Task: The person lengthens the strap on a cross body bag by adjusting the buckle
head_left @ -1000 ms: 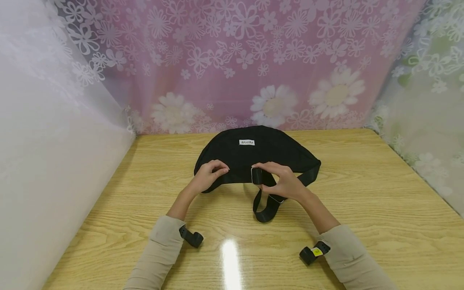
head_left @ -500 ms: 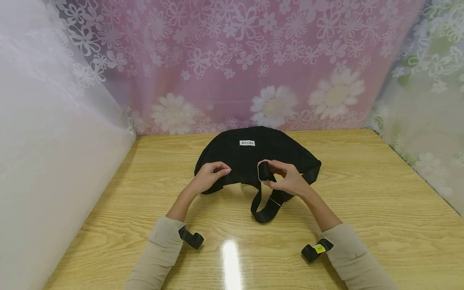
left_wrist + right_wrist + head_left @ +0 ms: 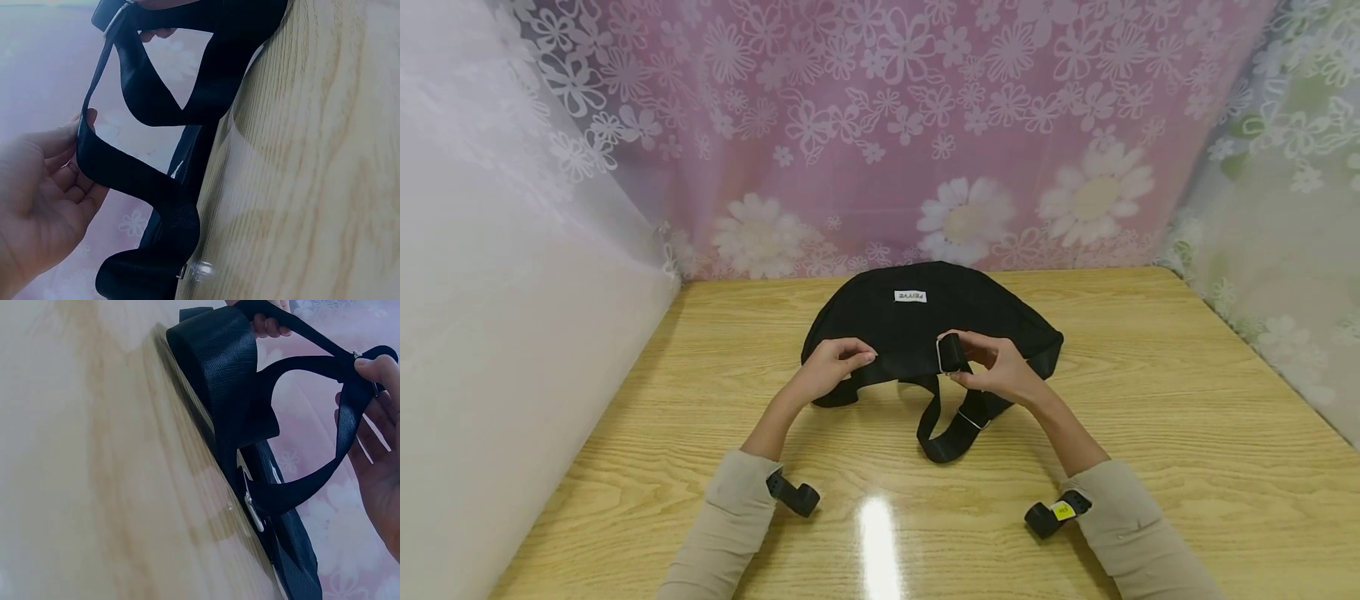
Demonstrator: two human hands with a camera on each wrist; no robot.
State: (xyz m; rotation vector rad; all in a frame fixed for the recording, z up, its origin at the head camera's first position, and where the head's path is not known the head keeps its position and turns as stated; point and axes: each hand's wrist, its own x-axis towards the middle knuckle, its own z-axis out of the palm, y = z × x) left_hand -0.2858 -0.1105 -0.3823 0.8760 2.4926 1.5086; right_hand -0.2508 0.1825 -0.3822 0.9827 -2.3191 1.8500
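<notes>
A black waist bag (image 3: 925,321) with a small white label (image 3: 910,297) lies on the table. My left hand (image 3: 835,365) pinches its black strap (image 3: 122,159) between thumb and fingers in front of the bag. The stretch of strap from there runs across to a metal slide buckle (image 3: 939,355). My right hand (image 3: 1000,367) grips that buckle, with the strap looped over it; in the right wrist view the thumb presses on the buckle (image 3: 358,355). Below the right hand hangs a loop of strap (image 3: 943,450). A second metal ring (image 3: 973,419) sits on the strap there.
The wood-grain table (image 3: 880,517) extends in front of the bag and to both sides. A pink flowered curtain (image 3: 865,167) hangs right behind it, with pale sheets (image 3: 535,292) at left and right. Each wrist wears a black camera (image 3: 797,497).
My right hand has moved slightly right with the buckle, drawing the strap between the hands into clearer view. My left hand stays nearly where it was, and the bag has hardly moved.
</notes>
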